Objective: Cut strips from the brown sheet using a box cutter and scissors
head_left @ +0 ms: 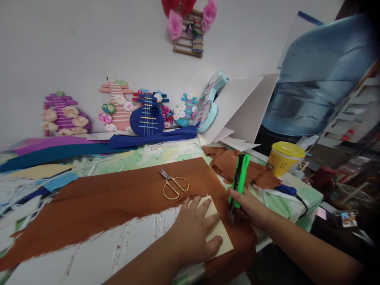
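My left hand (197, 229) lies flat with fingers spread, pressing on a cream-coloured card (224, 237). Under the card is a large brown sheet (118, 190), which looks like paper or thin cloth. Closed around a green utility knife (240, 180), my right hand (245, 204) keeps it upright just right of the card, with the blade pointing down at the brown sheet. Whether the tip touches the sheet I cannot tell. Gold-handled scissors (172, 186) rest on the sheet beyond my left hand. A white board (97, 245) with glue-like streaks lies along the near side.
Brown scraps (234, 162) are piled behind the knife, near a yellow lidded tub (285, 156) and a blue-handled tool (286, 190). Several decorated lute-shaped crafts (147, 118) lean on the wall. A large water bottle (311, 79) stands at right. Coloured sheets (59, 152) cover the back left.
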Tool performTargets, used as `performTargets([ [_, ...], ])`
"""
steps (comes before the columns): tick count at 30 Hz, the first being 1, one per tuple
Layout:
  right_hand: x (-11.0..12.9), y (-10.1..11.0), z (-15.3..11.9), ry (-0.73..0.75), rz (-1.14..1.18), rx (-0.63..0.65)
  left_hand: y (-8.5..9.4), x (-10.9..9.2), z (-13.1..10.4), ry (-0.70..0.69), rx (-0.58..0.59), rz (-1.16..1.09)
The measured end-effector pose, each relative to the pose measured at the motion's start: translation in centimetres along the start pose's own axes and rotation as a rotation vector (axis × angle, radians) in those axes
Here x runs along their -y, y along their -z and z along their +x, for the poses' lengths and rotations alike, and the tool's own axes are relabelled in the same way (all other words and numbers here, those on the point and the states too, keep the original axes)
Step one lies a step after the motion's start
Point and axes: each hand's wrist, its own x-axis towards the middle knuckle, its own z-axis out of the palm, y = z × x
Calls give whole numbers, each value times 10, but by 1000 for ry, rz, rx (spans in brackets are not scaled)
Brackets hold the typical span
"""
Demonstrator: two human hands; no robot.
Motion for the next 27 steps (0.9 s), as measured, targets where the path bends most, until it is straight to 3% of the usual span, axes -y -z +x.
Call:
performTargets([
  [6, 3, 3, -4, 56, -185, 126, 0, 0, 0, -11, 12, 9],
  [12, 8, -4, -11, 185, -290, 124, 1, -1, 0, -2, 5, -5],
  [16, 5, -4, -10, 232, -255, 179, 0, -1, -1, -7, -1, -1],
  [22, 1, -1, -9, 157, 9, 118, 0, 0, -1, -10, 14, -1],
  [27, 6, -2, -10, 198, -131, 169, 2, -1, 0, -2, 23, 1],
])
